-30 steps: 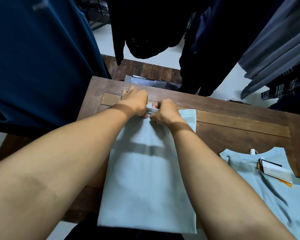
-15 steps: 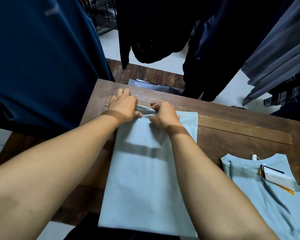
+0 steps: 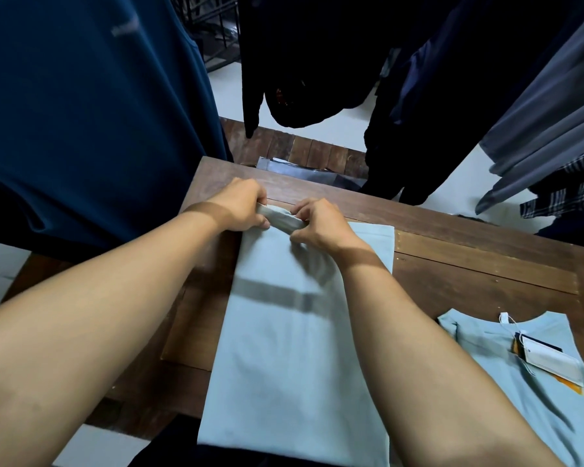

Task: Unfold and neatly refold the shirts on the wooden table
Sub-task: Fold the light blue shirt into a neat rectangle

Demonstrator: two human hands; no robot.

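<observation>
Both hands, L [image 3: 238, 208] & R [image 3: 321, 227], pinch smooth pale-blue shirt's [image 3: 294, 348] rolled far edge.

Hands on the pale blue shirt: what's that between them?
In the head view, a bunched roll of fabric, the far edge of the folded pale blue shirt, lies between the left hand and the right hand; both grip it.
</observation>
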